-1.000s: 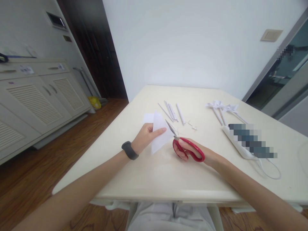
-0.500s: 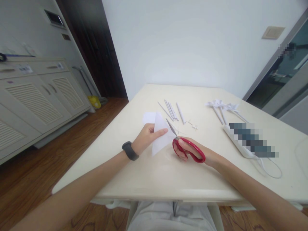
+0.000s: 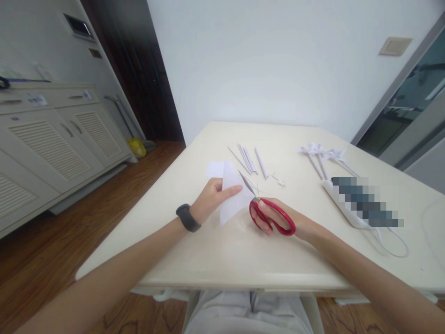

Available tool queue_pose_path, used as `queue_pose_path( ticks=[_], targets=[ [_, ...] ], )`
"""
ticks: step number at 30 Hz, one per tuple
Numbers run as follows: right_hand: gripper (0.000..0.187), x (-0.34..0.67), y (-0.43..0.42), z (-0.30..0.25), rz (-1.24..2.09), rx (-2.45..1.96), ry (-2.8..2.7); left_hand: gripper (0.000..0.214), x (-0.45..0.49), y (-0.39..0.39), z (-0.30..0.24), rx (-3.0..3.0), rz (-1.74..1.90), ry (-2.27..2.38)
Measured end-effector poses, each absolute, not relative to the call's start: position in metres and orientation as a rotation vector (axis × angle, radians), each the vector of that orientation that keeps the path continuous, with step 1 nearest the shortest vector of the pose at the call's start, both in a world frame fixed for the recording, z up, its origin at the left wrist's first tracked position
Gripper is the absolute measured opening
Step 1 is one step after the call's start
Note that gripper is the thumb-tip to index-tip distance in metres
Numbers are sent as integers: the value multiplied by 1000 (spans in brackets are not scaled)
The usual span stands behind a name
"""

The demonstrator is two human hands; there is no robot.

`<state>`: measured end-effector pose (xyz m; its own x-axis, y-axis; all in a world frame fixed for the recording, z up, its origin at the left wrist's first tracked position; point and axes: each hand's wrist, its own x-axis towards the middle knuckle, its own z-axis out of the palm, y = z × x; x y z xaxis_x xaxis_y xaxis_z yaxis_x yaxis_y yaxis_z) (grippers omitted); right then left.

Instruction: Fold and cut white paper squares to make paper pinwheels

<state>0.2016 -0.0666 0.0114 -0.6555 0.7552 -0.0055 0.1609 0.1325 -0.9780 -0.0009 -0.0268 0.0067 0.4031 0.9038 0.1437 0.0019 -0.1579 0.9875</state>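
Observation:
My left hand [image 3: 215, 197] pinches a folded piece of white paper [image 3: 230, 208] between thumb and fingers, over the near middle of the table. A dark band circles the left wrist. In my right hand [image 3: 267, 215] are red-handled scissors [image 3: 285, 222], fingers through the loops, with the metal blades pointing up and left beside the paper's right edge. Whether the blades touch the paper I cannot tell. Another white sheet [image 3: 214, 170] lies just behind my left hand. Beyond the hands rest several thin rolled paper sticks [image 3: 247, 160] and a thicker white roll [image 3: 261, 163].
White paper flowers [image 3: 314, 148] on stems lie at the right, by a white object [image 3: 342, 206] that is partly pixelated and has a cord. Small white scraps [image 3: 281, 183] sit near the thick roll. The table [image 3: 243, 264] meets a white wall at the back.
The scissors have shifted very slightly left, close to the paper. My left hand and the paper stay almost in the same place.

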Motion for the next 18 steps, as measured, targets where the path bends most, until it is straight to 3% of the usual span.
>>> queue_pose_path(
  ticks=[18],
  targets=[
    [40,202,-66,9,1561,-842,-1947,24,-2,-26,6,1594,932,849]
  ],
)
